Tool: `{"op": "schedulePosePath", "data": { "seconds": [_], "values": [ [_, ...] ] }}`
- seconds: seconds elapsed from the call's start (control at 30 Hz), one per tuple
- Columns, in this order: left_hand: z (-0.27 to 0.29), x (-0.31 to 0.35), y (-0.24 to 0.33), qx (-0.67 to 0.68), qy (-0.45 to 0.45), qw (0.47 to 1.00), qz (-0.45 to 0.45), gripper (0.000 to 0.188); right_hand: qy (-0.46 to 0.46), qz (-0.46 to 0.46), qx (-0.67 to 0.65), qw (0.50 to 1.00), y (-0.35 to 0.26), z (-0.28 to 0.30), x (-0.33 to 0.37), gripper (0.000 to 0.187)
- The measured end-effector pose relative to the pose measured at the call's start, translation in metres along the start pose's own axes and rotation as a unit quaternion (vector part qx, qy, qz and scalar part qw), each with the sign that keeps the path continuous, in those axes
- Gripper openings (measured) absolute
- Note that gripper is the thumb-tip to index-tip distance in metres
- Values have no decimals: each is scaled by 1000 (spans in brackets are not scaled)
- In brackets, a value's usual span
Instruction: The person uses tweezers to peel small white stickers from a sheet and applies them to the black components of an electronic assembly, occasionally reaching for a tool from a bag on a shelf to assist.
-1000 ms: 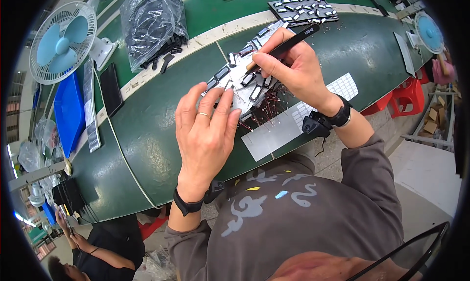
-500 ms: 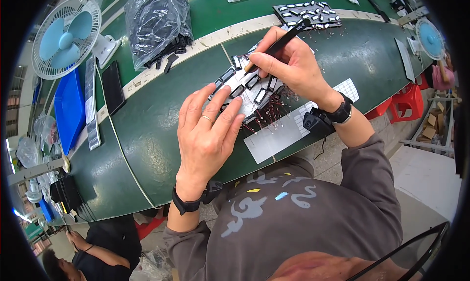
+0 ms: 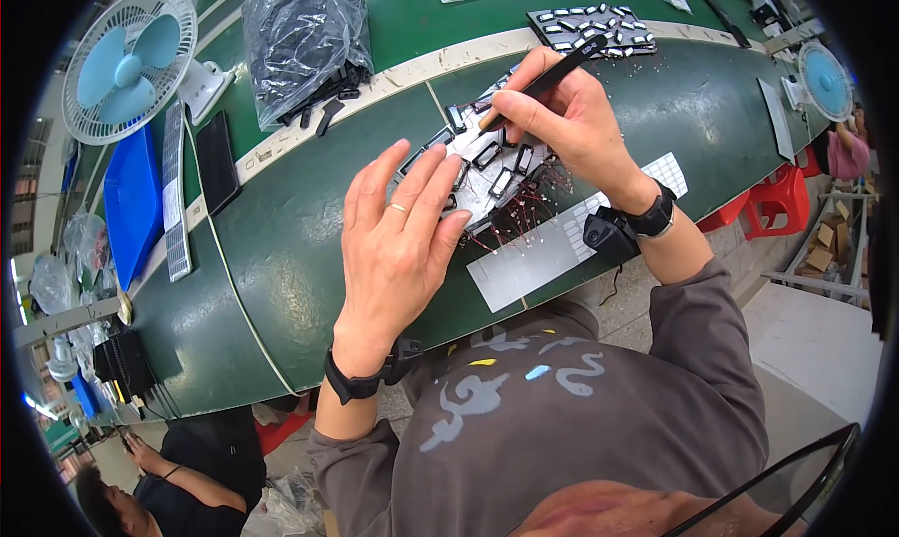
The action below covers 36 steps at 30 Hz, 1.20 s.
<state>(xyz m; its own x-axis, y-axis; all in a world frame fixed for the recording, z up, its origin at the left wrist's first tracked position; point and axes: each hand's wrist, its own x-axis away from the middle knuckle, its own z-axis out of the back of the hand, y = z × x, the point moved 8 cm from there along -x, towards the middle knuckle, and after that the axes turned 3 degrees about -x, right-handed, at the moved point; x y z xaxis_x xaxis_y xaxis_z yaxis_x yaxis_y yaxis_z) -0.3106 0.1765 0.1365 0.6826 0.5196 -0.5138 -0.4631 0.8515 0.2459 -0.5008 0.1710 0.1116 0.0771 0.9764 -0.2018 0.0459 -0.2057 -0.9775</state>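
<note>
My right hand (image 3: pixel 585 130) grips black tweezers (image 3: pixel 567 67), their brownish tip down among small black rectangular parts (image 3: pixel 487 155) that look like little speakers. These lie at various angles on a pale board (image 3: pixel 475 189). Thin dark red wires (image 3: pixel 520 220) with small white ends hang off the board's near right side. Close to the board's left edge is my left hand (image 3: pixel 393 247), fingers spread and nothing visible in it; its fingertips partly cover that edge. Whether the fingertips touch a part, I cannot tell.
A second board (image 3: pixel 599 29) of similar parts lies beyond my right hand. Beside it, a clear bag (image 3: pixel 304 45) holds black pieces. White label sheets (image 3: pixel 524 270), a phone (image 3: pixel 218 162), a blue tray (image 3: pixel 131 205) and a fan (image 3: pixel 128 69) are around. Another person (image 3: pixel 201 471) sits lower left.
My left hand has drawn slightly left, its fingers lifting back from the parts. The tweezers' tip has shifted slightly right, still in my right hand.
</note>
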Motion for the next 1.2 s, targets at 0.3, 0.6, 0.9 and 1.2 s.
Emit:
{"op": "schedulePosePath", "data": {
  "seconds": [0.3,0.6,0.9,1.2],
  "values": [
    [4,9,2,-9,-3,998,-59,31,-16,-7,24,1000,-3,-1,-2,13],
    [-1,1,12,-22,-26,998,-55,37,-21,8,25,999,-1,3,-8,14],
    [-2,5,12,-1,-13,997,-75,35,-25,6,8,1000,-4,6,-4,14],
    [9,6,9,-34,35,998,-34,31,-38,-10,23,999,0,3,-2,13]
  ]
}}
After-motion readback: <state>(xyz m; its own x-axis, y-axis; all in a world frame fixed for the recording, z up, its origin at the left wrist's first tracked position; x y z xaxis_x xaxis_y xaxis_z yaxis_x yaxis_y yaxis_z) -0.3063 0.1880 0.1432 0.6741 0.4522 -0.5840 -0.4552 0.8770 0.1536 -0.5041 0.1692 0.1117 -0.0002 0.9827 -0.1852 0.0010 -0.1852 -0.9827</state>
